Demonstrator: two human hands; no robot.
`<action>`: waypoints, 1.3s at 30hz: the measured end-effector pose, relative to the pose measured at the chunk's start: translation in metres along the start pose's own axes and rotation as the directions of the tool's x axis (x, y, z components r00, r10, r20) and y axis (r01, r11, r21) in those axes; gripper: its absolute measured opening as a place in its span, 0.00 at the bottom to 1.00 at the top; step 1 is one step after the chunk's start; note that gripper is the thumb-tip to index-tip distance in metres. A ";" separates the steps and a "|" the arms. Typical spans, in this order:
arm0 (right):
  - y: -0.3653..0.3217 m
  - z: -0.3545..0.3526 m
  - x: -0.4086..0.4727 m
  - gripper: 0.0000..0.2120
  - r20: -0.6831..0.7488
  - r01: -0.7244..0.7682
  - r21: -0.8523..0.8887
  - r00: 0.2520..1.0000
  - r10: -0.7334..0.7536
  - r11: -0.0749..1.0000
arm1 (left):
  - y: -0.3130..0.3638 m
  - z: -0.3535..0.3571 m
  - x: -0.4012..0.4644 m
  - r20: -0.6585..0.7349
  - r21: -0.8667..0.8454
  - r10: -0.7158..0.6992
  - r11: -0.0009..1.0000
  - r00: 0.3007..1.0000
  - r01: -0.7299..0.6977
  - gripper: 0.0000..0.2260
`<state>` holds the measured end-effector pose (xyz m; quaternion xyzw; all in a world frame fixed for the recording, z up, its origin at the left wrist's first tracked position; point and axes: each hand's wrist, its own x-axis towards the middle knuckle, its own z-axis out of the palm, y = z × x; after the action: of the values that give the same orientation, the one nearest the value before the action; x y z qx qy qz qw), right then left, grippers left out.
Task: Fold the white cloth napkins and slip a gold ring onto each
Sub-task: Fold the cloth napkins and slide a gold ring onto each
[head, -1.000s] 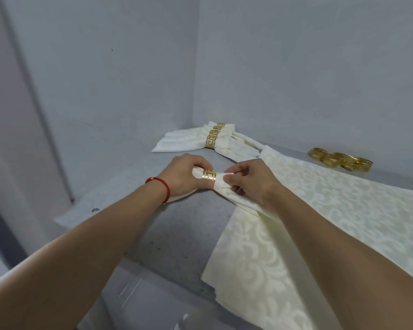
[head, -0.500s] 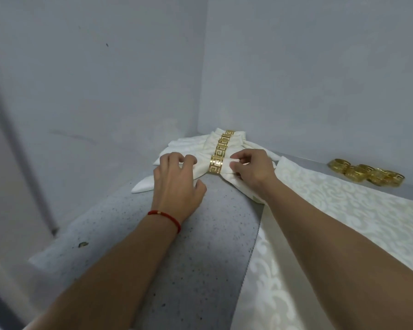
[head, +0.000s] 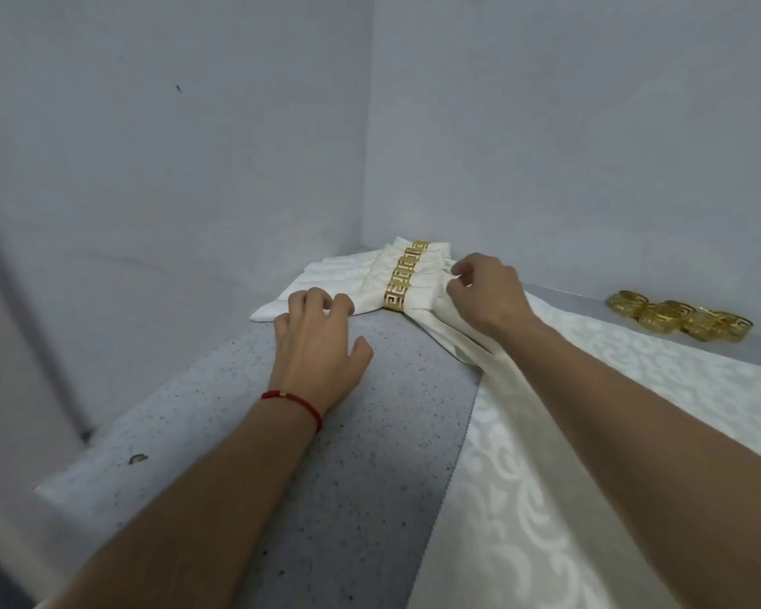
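A: Napkins, white damask cloth, folded, each banded with a gold fretwork ring point(head: 395, 296): a row point(head: 403, 274) is logged at the far corner of the grey speckled counter point(head: 326, 476), against the wall. What is recorded as changed?

B: A second ago the nearest napkin was held between both hands above the counter's middle. It is now laid down at the near end of the row, so one more unit is counted as finished.

A: Orientation?

B: Each long axis is set across the row, left to right, with the ring at its middle; the tails fan toward the left edge and the right. The rings are lined up running away into the corner.

A: Hands?

B: Left hand point(head: 321, 340): fingertips curled, resting on the nearest napkin's left tail, nothing clasped. Right hand point(head: 486, 296): fingers bent and pinching the right tail.

A: Remaining stock?

B: Loose gold rings point(head: 682, 316) are clustered along the counter's back edge at the right. An unfolded white patterned cloth point(head: 589, 454) is spread over the counter's right side. More units are judged outstanding.
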<state>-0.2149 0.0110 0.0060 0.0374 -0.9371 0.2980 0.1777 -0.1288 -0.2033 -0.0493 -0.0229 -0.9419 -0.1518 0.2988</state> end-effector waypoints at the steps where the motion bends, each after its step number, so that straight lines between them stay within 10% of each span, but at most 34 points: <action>1: 0.009 -0.013 -0.007 0.14 0.018 0.022 -0.037 1.000 -0.021 0.999 | 0.000 -0.001 0.000 -0.010 -0.010 0.013 1.000 1.000 -0.014 0.15; 10: 0.166 -0.152 -0.093 0.14 -0.012 -0.223 -0.486 0.968 0.250 0.845 | 0.078 -0.022 -0.024 0.019 -0.074 0.301 0.951 0.953 -0.299 0.11; 14: 0.232 -0.212 -0.136 0.11 -0.021 -0.350 -0.636 0.899 0.437 0.688 | 0.189 -0.024 -0.057 0.235 -0.015 0.369 0.926 0.899 -0.377 0.06; 19: 0.297 -0.247 -0.169 0.14 -0.066 -0.385 -0.623 0.893 0.445 0.680 | 0.268 -0.023 -0.096 0.479 -0.008 0.212 0.971 0.852 -0.237 0.14; 26: 0.291 -0.255 -0.184 0.08 -0.153 -0.276 -0.805 0.952 0.265 0.525 | 0.282 -0.022 -0.105 0.393 0.047 0.177 0.976 0.902 -0.212 0.05; 39: 0.318 -0.344 -0.252 0.08 0.031 -0.316 -0.637 0.901 0.433 0.703 | 0.323 -0.021 -0.063 0.389 0.201 0.342 0.875 0.855 -0.441 0.09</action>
<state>0.0715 0.4593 0.0037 -0.1883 -0.9816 0.0000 0.0307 -0.0216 0.1015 0.0190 -0.1991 -0.9659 0.0552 0.1560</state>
